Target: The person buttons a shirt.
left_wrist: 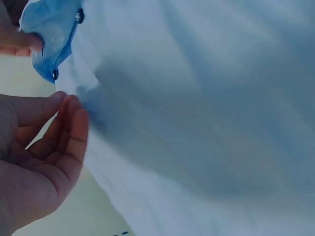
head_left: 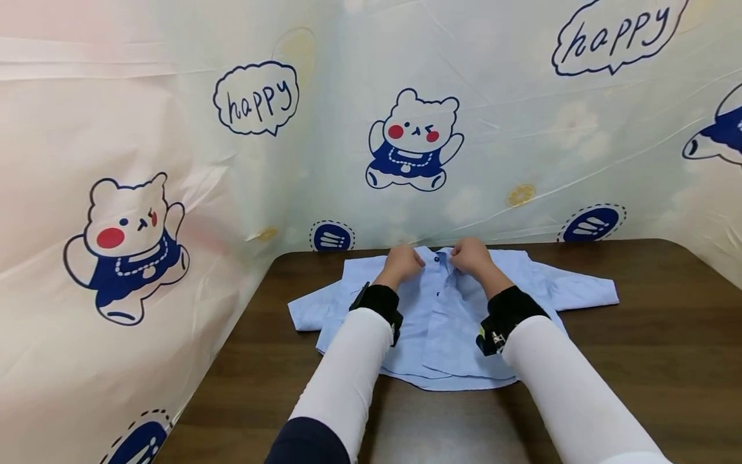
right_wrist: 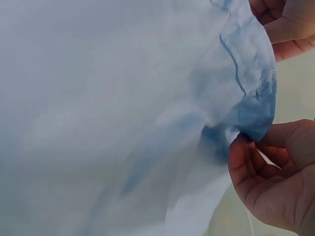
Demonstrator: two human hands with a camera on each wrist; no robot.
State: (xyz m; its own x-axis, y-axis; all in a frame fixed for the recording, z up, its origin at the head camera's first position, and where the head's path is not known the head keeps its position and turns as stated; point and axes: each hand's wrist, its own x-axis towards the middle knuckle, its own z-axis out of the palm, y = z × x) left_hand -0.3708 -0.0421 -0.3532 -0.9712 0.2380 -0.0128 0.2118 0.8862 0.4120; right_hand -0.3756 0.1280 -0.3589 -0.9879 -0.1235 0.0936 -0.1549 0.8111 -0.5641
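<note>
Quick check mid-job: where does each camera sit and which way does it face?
Head: looks forward and down at the shirt on the table; both sleeved arms show.
Left wrist: close on the left hand at the cloth.
Right wrist: close on the right hand pinching cloth.
Shared: the blue shirt in all views.

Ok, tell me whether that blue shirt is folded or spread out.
Spread out. The light blue shirt lies flat, front up, on the dark wooden table, both short sleeves out sideways; the left hand and right hand pinch its collar.
</note>
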